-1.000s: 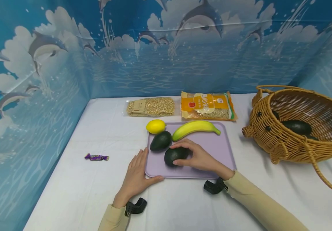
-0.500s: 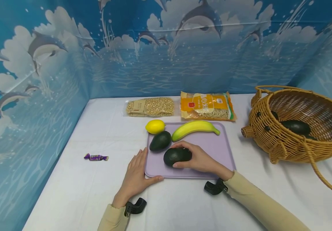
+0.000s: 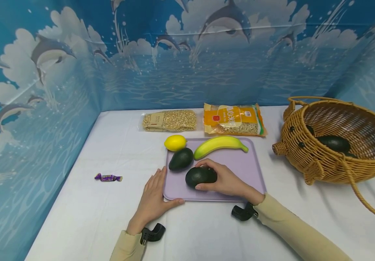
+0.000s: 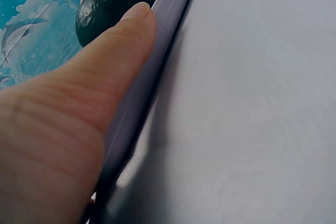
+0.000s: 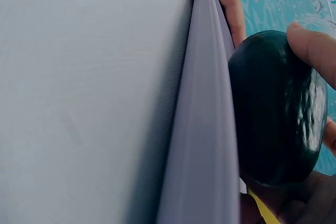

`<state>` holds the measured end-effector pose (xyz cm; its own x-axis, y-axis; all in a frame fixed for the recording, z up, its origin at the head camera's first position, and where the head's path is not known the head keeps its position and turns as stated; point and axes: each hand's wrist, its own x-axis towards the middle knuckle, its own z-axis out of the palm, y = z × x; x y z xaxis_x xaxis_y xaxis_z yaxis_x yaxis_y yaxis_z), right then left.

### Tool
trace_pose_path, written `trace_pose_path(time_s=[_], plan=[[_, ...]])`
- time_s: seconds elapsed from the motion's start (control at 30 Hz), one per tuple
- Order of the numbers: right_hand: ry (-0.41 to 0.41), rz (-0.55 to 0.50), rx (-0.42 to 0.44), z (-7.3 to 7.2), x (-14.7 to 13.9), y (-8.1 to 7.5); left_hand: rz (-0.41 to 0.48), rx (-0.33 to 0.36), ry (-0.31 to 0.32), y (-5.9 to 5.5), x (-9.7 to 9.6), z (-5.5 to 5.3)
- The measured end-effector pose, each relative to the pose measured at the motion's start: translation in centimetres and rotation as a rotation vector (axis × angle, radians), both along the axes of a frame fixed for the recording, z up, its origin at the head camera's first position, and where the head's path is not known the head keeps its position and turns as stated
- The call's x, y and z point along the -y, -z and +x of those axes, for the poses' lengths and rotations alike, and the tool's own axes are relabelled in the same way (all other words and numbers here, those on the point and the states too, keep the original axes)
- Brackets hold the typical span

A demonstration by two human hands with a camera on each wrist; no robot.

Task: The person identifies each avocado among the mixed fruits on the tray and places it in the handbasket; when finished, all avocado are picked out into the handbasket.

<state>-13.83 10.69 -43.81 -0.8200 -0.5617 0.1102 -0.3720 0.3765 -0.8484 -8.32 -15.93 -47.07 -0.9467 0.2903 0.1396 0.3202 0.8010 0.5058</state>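
Around a dark green avocado (image 3: 196,177) on the lilac tray (image 3: 239,170), the thumb and fingers of my right hand (image 3: 225,178) are curled. In the right wrist view that avocado (image 5: 273,108) lies on its side close behind the tray's rim (image 5: 205,103). My left hand (image 3: 155,199) lies at the tray's front left corner, fingers straight along the left edge and thumb along the front edge. A second avocado (image 3: 181,159) rests on the tray farther back. Behind it a lemon (image 3: 175,143) sits at the back left corner, and a banana (image 3: 220,146) lies along the back.
A wicker pig-shaped basket (image 3: 305,163) stands at the right, with dark avocados (image 3: 335,143) inside and a rope handle hanging forward. Two bags of grain, one clear (image 3: 171,120) and one orange (image 3: 234,119), lie behind the tray. A purple wrapped candy (image 3: 108,177) is at the left.
The avocado under my right hand has turned a little, its long side now lying more left to right. My left hand stays where it was.
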Motion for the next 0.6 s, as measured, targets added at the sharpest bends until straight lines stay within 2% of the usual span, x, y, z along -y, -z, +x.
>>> trace_pose_path(time_s=[0.27,0.6], plan=[[0.021,0.055,-0.047,0.15,-0.16,0.32,-0.003,0.028,-0.007,-0.05,-0.01,-0.03],[0.022,0.057,-0.094,0.68,-0.35,0.46,0.003,0.013,-0.003,-0.13,-0.06,0.03]])
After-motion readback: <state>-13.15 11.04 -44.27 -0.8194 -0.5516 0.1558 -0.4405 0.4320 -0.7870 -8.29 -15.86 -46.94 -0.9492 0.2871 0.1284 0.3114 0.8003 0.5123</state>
